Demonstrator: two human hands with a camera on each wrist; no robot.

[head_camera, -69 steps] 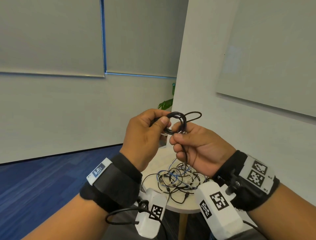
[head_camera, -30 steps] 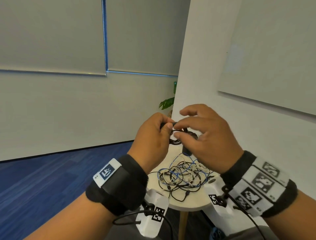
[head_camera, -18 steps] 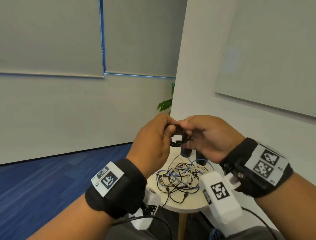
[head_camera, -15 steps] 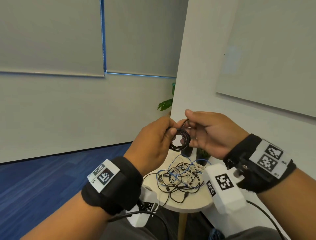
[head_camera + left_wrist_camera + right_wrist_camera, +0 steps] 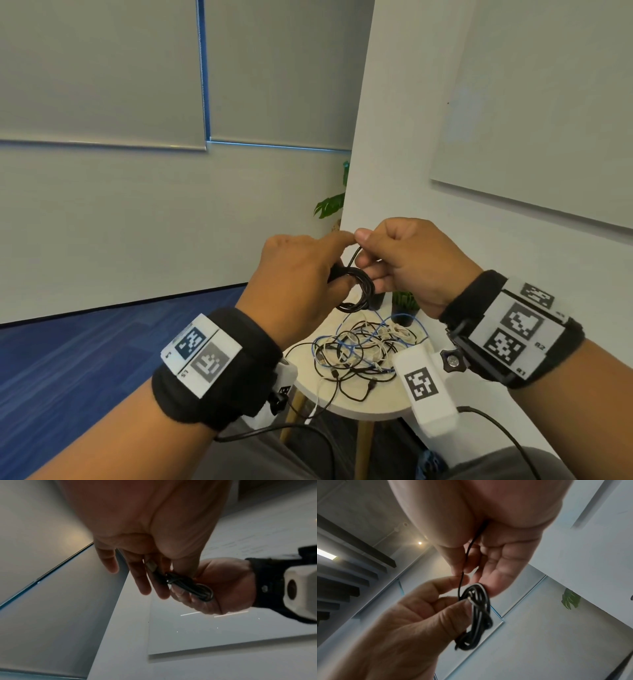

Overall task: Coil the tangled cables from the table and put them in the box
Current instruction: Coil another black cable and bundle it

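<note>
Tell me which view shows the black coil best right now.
The right wrist view: the black coil fills mid-frame, its loops clear, pinched by the left hand. The head view shows it small between both hands; the left wrist view shows it dark and foreshortened.

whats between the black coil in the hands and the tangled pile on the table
Nothing: in the head view the black coil hangs in open air above the tangled cables, held by the left hand and right hand.
</note>
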